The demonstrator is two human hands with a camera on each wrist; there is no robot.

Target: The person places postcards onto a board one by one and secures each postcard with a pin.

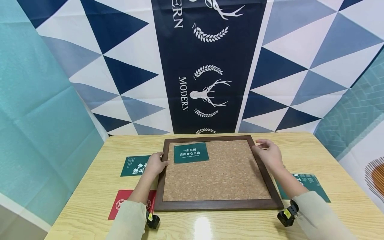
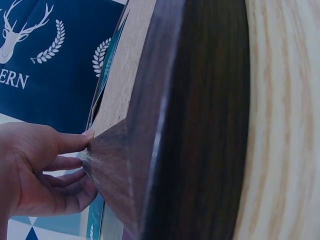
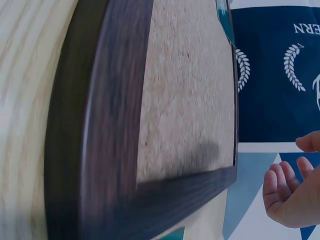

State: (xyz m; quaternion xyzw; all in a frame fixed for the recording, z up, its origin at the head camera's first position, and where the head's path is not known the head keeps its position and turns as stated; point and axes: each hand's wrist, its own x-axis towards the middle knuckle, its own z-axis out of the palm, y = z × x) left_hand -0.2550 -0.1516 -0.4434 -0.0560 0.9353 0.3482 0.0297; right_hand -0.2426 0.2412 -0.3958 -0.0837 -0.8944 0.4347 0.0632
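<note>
A cork board (image 1: pixel 216 173) in a dark brown wooden frame lies flat on the table. On its cork, at the upper left, rests a green card (image 1: pixel 191 152) with white writing. My left hand (image 1: pixel 155 164) grips the frame's left side, the thumb on top and the fingers at the outer edge; the left wrist view shows this hand (image 2: pixel 50 172) pinching the frame. Beside the upper right side of the frame is my right hand (image 1: pixel 269 156), fingers loosely bent and holding nothing. In the right wrist view this hand (image 3: pixel 295 187) appears apart from the frame.
Left of the board lie another green card (image 1: pixel 132 166) and a red card (image 1: pixel 115 203), partly under the left arm. A further green card (image 1: pixel 312 185) lies to the right, partly covered by the right forearm. Patterned cloth (image 1: pixel 207 66) hangs behind the wooden table (image 1: pixel 180 225).
</note>
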